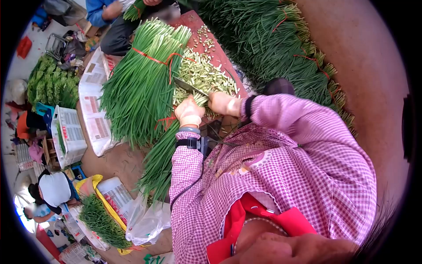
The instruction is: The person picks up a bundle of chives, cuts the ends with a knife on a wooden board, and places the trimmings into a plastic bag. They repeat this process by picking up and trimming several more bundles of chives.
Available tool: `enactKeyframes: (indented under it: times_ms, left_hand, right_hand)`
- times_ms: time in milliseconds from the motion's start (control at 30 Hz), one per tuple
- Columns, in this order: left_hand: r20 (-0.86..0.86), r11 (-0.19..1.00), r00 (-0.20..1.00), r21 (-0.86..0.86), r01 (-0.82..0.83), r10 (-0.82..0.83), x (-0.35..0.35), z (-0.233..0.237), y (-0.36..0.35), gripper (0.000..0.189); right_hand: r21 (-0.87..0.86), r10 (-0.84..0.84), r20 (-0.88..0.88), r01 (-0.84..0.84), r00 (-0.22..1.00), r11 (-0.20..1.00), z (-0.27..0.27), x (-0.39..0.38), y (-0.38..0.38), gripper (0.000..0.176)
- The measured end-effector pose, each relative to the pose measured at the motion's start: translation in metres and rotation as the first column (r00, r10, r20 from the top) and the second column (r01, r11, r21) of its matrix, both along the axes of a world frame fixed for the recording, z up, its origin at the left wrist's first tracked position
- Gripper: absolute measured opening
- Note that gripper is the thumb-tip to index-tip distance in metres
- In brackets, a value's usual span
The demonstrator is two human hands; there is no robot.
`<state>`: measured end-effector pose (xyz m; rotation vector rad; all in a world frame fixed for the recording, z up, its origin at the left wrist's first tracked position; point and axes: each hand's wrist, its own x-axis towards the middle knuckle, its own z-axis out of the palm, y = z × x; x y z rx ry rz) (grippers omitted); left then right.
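Observation:
My right hand (223,104) is closed on the handle of a knife (187,86); its dark blade points left over the cut pieces. My left hand (190,111) wraps round a smaller bunch of green stalks (160,163) that look like garlic chives, close to their pale ends. The leaves of that bunch trail down past my left wrist. Beyond my hands lies a big bundle of the same stalks (136,88), tied with red string. Short pale stem pieces (200,70) are heaped on a reddish board (228,66) beside it.
Many tied bundles of greens (272,48) line the upper right. White plastic crates (94,101) stand at left, with more greens (103,220) below. Another person in a blue sleeve (96,13) works at the top. A person in a white top (55,187) is at far left.

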<state>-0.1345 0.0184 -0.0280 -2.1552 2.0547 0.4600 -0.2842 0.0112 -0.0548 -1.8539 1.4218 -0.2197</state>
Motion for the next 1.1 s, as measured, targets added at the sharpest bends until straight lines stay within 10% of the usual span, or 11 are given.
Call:
enactKeyframes:
  times_ms: [333, 567, 800, 900, 1100]
  left_hand:
    - [0.098, 0.998, 0.995, 0.055, -0.004, -0.001, 0.0, -0.009, 0.005, 0.069]
    - [-0.075, 0.992, 0.997, -0.128, 0.018, -0.028, 0.038, 0.016, 0.052, 0.125]
    - [-0.324, 0.969, 0.921, -0.042, -0.244, 0.217, 0.091, 0.027, 0.076, 0.078]
    - [-0.64, 0.947, 0.75, -0.109, -0.301, 0.165, 0.125, 0.025, 0.077, 0.066]
    - [-0.69, 0.863, 0.723, -0.344, -0.371, 0.035, 0.128, 0.12, 0.076, 0.06]
  right_hand:
    - [-0.059, 0.112, -0.027, -0.113, 0.993, 0.992, -0.002, -0.01, 0.012, 0.026]
    - [-0.063, 0.038, -0.016, -0.039, 0.999, 0.997, 0.012, 0.004, 0.011, 0.026]
    - [-0.114, 0.105, -0.012, -0.106, 0.994, 0.988, 0.003, 0.003, 0.008, 0.024]
    - [-0.007, 0.108, -0.037, -0.108, 0.993, 0.994, 0.007, -0.003, 0.002, 0.032]
    - [-0.093, 0.088, -0.021, -0.09, 0.996, 0.992, 0.024, 0.001, 0.016, 0.027]
